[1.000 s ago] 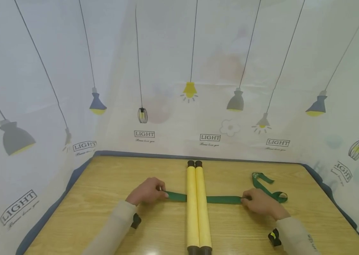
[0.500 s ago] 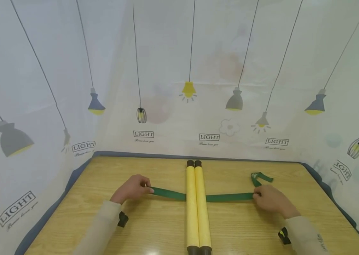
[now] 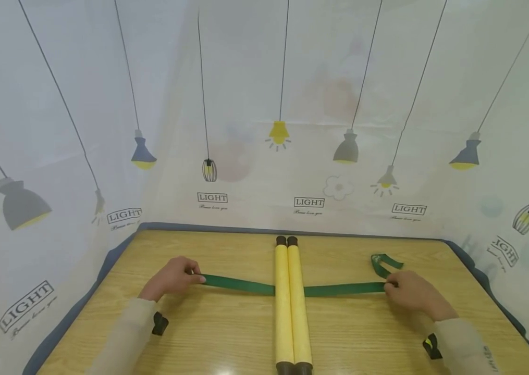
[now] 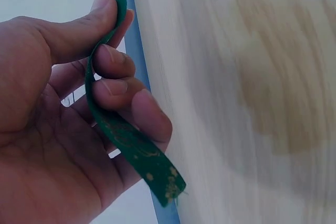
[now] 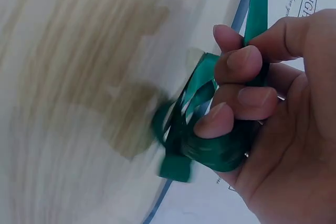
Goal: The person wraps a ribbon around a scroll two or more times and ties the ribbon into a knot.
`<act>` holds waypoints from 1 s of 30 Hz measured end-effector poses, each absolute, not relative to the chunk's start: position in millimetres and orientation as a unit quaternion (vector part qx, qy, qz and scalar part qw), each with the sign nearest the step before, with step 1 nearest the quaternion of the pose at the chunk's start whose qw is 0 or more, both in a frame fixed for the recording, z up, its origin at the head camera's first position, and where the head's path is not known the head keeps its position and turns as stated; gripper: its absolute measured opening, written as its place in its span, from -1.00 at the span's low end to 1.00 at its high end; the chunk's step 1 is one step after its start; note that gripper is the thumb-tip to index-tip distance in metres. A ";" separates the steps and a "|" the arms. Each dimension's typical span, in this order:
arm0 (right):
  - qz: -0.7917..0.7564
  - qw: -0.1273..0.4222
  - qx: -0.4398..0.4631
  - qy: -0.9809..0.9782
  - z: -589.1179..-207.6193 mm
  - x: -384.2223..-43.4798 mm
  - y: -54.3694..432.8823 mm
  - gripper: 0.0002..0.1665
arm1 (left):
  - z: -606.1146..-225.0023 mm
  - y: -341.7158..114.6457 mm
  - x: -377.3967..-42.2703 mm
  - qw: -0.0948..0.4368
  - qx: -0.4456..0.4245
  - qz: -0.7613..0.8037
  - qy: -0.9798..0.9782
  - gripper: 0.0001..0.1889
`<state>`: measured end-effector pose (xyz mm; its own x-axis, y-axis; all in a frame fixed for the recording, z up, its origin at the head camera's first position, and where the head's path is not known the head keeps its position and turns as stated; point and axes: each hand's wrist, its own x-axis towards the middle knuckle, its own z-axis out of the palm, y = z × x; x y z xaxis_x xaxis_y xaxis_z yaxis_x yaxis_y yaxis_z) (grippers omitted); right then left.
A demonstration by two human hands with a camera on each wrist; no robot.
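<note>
Two yellow tubes with dark end caps (image 3: 289, 302) lie side by side down the middle of the table. A green ribbon (image 3: 241, 284) runs crosswise beneath them and comes out on both sides. To the left, my left hand (image 3: 175, 276) pinches the ribbon between thumb and fingers. In the left wrist view the ribbon's short end (image 4: 157, 166) hangs past the curled fingers. My right hand (image 3: 411, 292) pinches the ribbon on the right side. Loose loops of ribbon (image 5: 210, 150) gather below its fingers in the right wrist view, and a folded length lies behind that hand on the table.
The wooden table (image 3: 226, 333) has a blue border (image 3: 208, 227) along its back and sides. White sheeting printed with hanging lamps (image 3: 264, 104) rises behind and on both sides. A dark strap with a small device (image 3: 431, 346) sits below the right wrist.
My left hand has moved left and my right hand has moved right, both holding the ribbon. Longer stretches of ribbon now show on each side of the tubes, which stay in place.
</note>
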<state>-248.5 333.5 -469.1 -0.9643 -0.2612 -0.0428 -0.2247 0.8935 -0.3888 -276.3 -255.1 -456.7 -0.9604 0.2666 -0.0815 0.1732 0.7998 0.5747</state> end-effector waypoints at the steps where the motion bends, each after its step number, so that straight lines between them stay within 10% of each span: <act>1: -0.195 0.050 -0.122 0.972 -468.2 -248.4 335.0 -0.65 | -456.5 -259.1 -275.5 0.077 0.112 0.291 0.947 -0.82; 30: -0.165 0.045 -0.080 0.982 -442.8 -230.5 428.6 -0.54 | -426.6 -362.4 -263.8 0.031 0.062 0.234 0.970 -0.79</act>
<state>-230.5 428.6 -442.8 -0.9831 -0.1724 -0.0622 -0.1426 0.9328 -0.3311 -263.8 -362.4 -426.6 -0.9904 0.1345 -0.0303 0.1060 0.8831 0.4570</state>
